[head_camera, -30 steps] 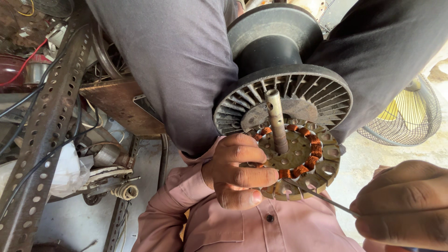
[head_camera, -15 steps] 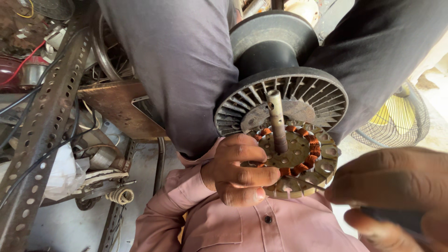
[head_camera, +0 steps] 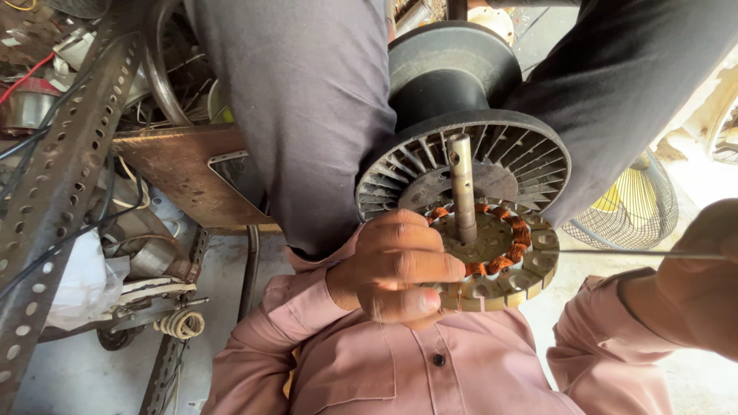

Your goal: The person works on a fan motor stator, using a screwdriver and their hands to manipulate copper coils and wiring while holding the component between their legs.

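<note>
Gripping the stator point(head_camera: 503, 253) by its rim, your left hand point(head_camera: 396, 265) keeps it against the finned black rotor point(head_camera: 507, 165), shaft point(head_camera: 461, 188) upright through the copper windings (orange-brown). Your right hand point(head_camera: 692, 280) has drawn back to the frame's right edge since a moment ago, pinching a thin metal rod point(head_camera: 638, 253) whose tip now points at the stator's rim.

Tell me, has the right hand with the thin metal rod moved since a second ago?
Yes. The right hand has drawn out toward the right edge, away from the stator, with the thin rod now lying nearly level.
</note>
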